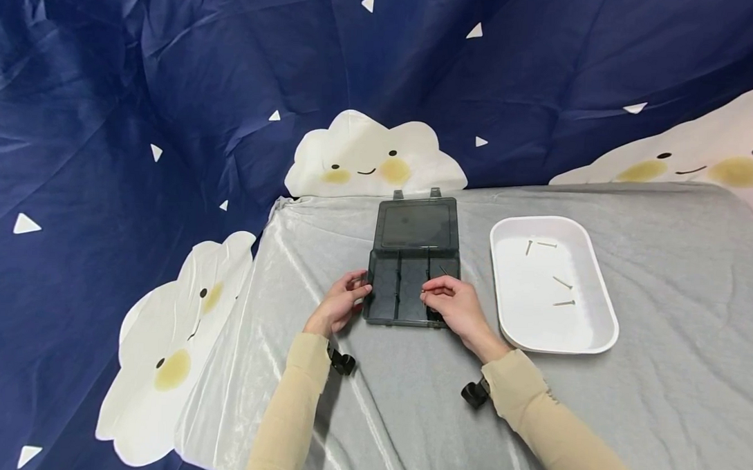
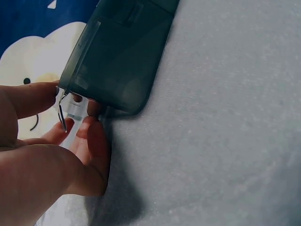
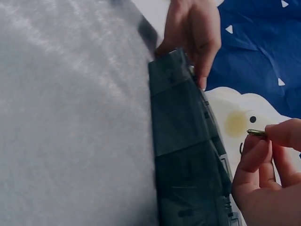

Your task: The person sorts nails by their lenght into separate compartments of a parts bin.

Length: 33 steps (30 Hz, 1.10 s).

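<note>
A dark translucent compartment box (image 1: 383, 297) lies with its lid (image 1: 417, 224) folded back away from me. My left hand (image 1: 338, 303) holds the box's left side, thumb on the rim and fingers lower down, as the left wrist view also shows. Over the right-hand compartment, my right hand (image 1: 454, 303) pinches a small brass-coloured screw (image 3: 256, 133) between thumb and fingertips. The screw's tip sticks out past the fingers in the right wrist view. A thin dark piece (image 1: 444, 270) shows inside the right compartment, partly hidden by that hand.
A white tray (image 1: 597, 326) stands to the right of the box, with several screws (image 1: 562, 282) scattered in it. Grey cloth (image 1: 402, 381) covers the table. Behind and to the left hangs a dark blue curtain (image 1: 232, 85) with cloud prints.
</note>
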Available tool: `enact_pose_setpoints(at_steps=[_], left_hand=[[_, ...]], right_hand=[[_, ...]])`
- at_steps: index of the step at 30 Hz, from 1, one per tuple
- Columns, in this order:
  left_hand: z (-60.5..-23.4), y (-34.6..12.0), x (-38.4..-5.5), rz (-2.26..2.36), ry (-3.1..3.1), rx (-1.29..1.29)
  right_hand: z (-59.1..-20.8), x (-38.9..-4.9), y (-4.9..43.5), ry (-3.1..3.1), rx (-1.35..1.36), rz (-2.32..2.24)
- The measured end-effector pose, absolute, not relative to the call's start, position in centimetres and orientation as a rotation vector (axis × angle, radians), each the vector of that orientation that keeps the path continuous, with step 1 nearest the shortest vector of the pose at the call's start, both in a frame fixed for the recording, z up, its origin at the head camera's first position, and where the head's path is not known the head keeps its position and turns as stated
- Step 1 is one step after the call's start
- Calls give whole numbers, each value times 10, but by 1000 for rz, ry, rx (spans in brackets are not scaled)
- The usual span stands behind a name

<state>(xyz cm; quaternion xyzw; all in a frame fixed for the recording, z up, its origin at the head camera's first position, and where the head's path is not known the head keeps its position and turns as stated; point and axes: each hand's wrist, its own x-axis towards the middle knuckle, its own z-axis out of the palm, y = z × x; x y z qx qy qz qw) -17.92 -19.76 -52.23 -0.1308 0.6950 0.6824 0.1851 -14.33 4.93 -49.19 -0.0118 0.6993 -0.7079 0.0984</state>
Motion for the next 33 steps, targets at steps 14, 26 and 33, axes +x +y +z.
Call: enact_pose_setpoints(at_steps=[14,26,33], left_hand=[[-522,-194,-179,1949,1951,-380],[-523,-195,-179,1934,1958,-377],[-523,-197,-179,1927,1970,-375]], right_hand=[[-501,-138,46,2387,-175,-1827],[-496,-138,47,2526,-230,-1781],[-484,-140,56,2558,-215,-1770]])
